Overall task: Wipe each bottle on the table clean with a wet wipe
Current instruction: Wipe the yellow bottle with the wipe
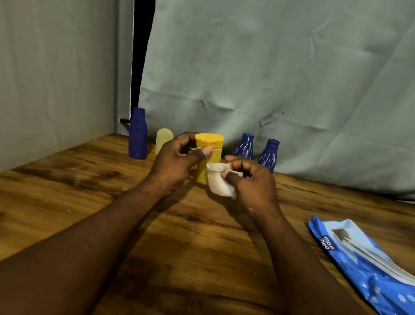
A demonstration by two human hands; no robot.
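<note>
While the left grip [176,160] curls round the upright yellow bottle [209,142] toward the back of the tabletop [74,196], the right grip [251,182] pinches a wipe [219,185] against its lower side; blue bottles [137,137] stand behind.

The table [74,196] is wood-grain brown with dark streaks and a dull sheen, and the cloth backdrop [283,64] on the far side is matt, creased fabric. The yellow bottle [209,142] looks like matt plastic with a scuffed cap edge, the pale bottle [163,139] left of it is cloudy, the tall blue bottle [137,137] is matt, and the left ribbed bottle [245,146] and right ribbed bottle [269,153] show glossy streaks. The wipe [218,183] is soft, crumpled white fabric, and the wipes pack [371,267] at near right is shiny, wrinkled plastic film.
</note>
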